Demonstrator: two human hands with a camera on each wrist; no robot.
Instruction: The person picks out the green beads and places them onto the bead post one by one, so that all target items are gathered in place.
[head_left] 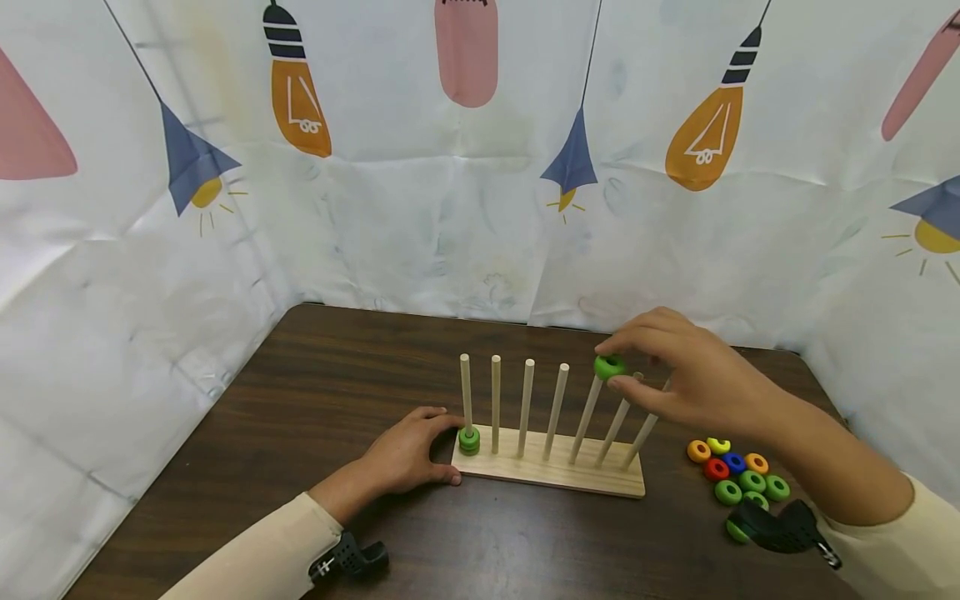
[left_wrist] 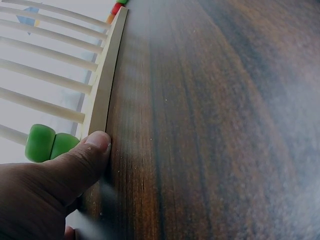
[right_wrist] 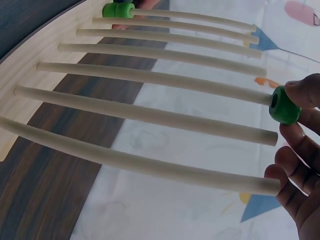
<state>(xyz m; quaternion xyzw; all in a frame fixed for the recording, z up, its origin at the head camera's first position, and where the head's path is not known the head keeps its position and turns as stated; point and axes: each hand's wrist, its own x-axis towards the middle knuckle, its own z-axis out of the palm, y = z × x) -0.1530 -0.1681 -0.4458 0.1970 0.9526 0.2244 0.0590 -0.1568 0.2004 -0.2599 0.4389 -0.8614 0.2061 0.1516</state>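
Note:
A wooden peg stand (head_left: 547, 462) with a row of upright pegs is on the table. Two green beads (head_left: 469, 441) are stacked at the foot of its leftmost peg. My left hand (head_left: 408, 450) holds the stand's left end, its thumb along the front edge in the left wrist view. Between thumb and finger, my right hand (head_left: 693, 375) pinches a green bead (right_wrist: 285, 105) with a hole through it. This bead is by the top of the third peg from the right; whether the peg has entered the hole, I cannot tell.
Right of the stand, several loose beads (head_left: 752, 482) in green, red, blue, orange and yellow lie on the dark wooden table (head_left: 315, 375), some below my right forearm. A white printed cloth (head_left: 420, 233) hangs behind the table and along its sides.

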